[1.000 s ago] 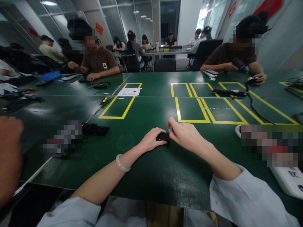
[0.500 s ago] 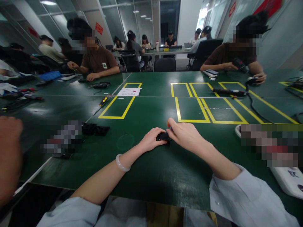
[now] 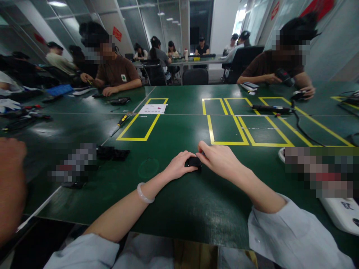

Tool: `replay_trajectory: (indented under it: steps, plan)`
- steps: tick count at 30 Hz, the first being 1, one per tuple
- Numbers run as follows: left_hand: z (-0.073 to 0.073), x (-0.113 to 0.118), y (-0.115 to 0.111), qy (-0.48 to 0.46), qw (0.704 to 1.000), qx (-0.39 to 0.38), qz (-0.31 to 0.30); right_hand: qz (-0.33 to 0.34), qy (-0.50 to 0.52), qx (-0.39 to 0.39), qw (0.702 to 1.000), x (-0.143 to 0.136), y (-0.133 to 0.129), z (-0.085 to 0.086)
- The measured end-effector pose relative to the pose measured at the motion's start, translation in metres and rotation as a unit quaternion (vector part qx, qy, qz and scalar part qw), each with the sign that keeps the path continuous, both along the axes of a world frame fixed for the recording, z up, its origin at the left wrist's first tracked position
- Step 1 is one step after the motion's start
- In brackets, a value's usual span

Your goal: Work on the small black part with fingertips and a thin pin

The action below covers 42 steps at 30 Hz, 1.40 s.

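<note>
A small black block-like object [image 3: 193, 161] sits on the green table just in front of me, its exact kind unclear. My left hand [image 3: 181, 164] is closed around its left side, with thumb and fingers on opposite edges. Over its right edge, my right hand [image 3: 218, 156] curls in a pinch, thumb and index finger drawn together. Whether something small is between those fingertips I cannot make out.
Yellow tape rectangles [image 3: 228, 143] mark the table, with a paper label [image 3: 153, 108] on one. A yellow-and-black screwdriver [image 3: 122, 121] lies left; black parts [image 3: 113, 153] lie nearer. A black corded tool [image 3: 272, 109] and white case [image 3: 340, 216] are right. A neighbour's hand [image 3: 12, 186] intrudes left.
My right hand has shifted very slightly at the black object's edge, its fingertips a touch further left. My left hand keeps its hold.
</note>
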State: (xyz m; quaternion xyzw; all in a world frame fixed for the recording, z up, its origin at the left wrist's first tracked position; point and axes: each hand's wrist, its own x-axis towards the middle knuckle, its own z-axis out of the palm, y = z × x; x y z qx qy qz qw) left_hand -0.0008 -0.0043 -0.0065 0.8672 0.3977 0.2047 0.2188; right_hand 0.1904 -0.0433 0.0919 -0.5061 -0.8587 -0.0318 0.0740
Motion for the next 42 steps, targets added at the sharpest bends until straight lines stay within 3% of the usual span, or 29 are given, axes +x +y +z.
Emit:
replay_trajectory:
  steps: [42]
  plan:
    - [0.0000,-0.0002,0.0000,-0.001,1.000,-0.010,0.005,0.006,-0.009,-0.021,1.000,0.0002,0.0000,0.0019]
